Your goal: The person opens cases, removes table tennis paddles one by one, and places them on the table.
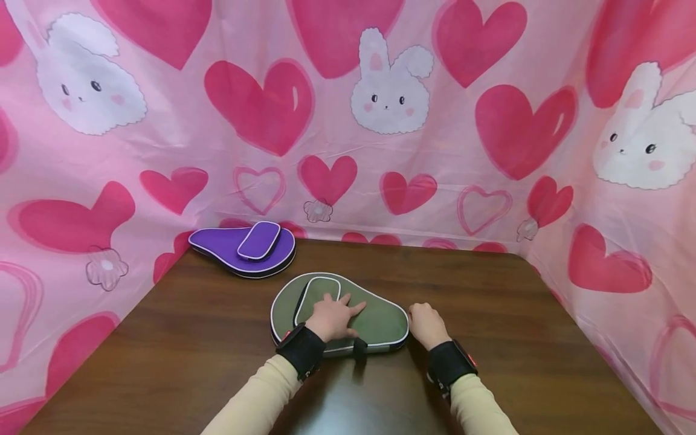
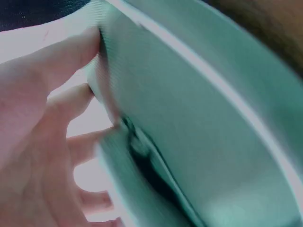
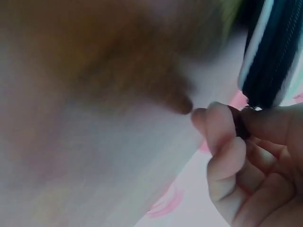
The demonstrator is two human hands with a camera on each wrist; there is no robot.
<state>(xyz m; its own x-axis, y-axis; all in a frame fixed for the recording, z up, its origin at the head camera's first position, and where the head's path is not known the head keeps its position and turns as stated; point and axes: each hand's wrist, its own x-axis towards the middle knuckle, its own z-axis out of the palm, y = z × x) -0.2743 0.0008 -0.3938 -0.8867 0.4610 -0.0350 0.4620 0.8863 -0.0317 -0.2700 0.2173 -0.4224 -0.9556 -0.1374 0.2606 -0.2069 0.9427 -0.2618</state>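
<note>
A pink curtain printed with hearts and rabbits stands behind and beside a brown wooden table. On the table lies a green case edged in white, its broad end to the left and its narrow end to the right. Farther back and left, apart from it, lies a purple case. The green case has a flat pocket on its broad part. The left hand rests over the pocket's edge with fingers spread, the case beneath them. The right hand is at the narrow tip, fingers curled, the case just left of them; its thumb and forefinger pinch a small dark zip pull at the end of the black zip.
</note>
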